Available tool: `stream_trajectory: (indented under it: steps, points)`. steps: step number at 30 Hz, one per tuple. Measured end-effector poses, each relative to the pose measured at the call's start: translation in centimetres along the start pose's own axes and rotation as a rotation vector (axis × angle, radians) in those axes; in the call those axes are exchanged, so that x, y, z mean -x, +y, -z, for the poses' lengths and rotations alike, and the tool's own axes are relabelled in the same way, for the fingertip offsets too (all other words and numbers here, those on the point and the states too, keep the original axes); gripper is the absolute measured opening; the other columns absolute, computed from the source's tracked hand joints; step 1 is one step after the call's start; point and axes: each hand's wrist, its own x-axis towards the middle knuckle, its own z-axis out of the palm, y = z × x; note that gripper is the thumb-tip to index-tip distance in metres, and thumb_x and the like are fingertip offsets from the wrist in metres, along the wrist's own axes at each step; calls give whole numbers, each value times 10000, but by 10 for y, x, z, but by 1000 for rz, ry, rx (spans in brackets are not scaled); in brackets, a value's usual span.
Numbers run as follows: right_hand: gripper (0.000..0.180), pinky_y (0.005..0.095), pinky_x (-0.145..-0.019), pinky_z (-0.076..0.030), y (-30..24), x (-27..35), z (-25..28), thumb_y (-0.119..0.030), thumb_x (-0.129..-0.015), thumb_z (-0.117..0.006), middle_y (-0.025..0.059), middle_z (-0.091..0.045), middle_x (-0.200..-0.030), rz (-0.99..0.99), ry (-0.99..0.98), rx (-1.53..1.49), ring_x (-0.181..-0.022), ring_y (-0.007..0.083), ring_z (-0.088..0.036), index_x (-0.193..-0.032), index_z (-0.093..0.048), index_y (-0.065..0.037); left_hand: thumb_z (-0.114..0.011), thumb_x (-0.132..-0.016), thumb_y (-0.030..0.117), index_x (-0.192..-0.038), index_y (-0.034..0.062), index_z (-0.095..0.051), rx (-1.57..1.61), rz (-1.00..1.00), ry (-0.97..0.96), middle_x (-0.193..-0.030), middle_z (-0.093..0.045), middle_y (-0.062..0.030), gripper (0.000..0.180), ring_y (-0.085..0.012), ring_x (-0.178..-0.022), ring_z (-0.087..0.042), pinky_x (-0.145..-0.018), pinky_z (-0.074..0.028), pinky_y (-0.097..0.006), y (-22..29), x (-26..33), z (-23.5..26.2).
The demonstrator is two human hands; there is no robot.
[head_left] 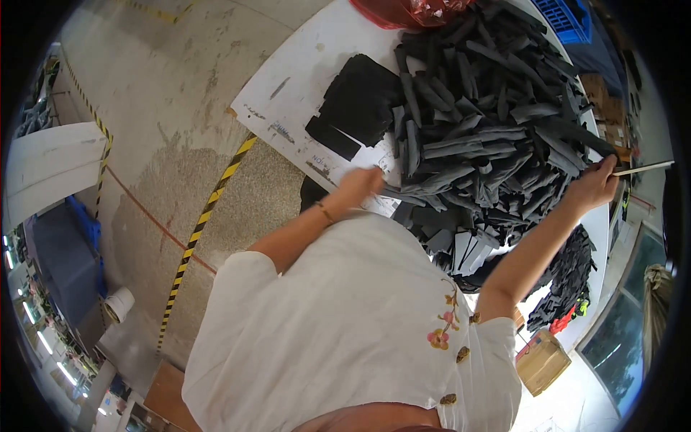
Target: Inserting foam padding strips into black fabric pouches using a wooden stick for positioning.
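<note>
A big heap of dark grey-black folded strips [475, 144], seemingly cloth or thin foam, covers much of the white table [288, 79]. My right hand [596, 183] is at the heap's right edge, closed round a thin pale stick [644, 168] that points out to the right. The end of one long dark strip [576, 137] reaches the fingers of that hand; whether they grip it is unclear. At the heap's near left side is my left hand [362, 186], smeared by motion, its fingers hard to read. Flat black pieces [360, 101] lie stacked just beyond it.
A red plastic bag [410, 11] sits at the table's far edge, a blue crate [565, 20] at far right. More black pieces [565, 281] and a cardboard box [543, 363] are at lower right. Yellow-black tape [205, 223] marks the floor at left.
</note>
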Motion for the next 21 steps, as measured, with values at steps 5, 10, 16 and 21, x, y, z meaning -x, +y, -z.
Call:
stream_trajectory:
  steps: [5, 10, 16, 21]
  points:
    - [383, 343, -611, -456, 57, 9, 38, -381, -927, -561, 79, -603, -711, 316, -171, 593, -631, 214, -549, -948, -594, 0, -662, -749, 108, -886, 114, -634, -477, -298, 428, -889, -579, -73, 140, -287, -872, -561, -750, -482, -381, -87, -40, 39]
    - [236, 255, -585, -448, 57, 155, 40, -150, -932, -567, 31, -617, -782, 140, -845, 485, -644, 95, -520, -1153, -617, -86, -683, -715, 87, -846, 97, -636, -594, -242, 230, -915, -567, -55, 140, -266, -883, -552, -747, -483, -367, -110, -49, 50]
    - [177, 354, -588, -503, 56, 231, 51, -159, -871, -612, 129, -663, -835, 255, -1231, 388, -713, 305, -642, -1021, -657, -76, -726, -655, 83, -716, 90, -618, -525, -346, 421, -784, -570, -40, 123, -269, -842, -558, -737, -477, -374, -87, -54, 55]
    - [163, 357, -597, -504, 66, 244, 56, -162, -868, -612, 122, -667, -836, 273, -1300, 376, -712, 306, -638, -997, -662, -76, -751, -665, 101, -738, 86, -667, -375, -281, 172, -791, -587, -20, 112, -255, -828, -526, -750, -454, -356, -81, -56, 65]
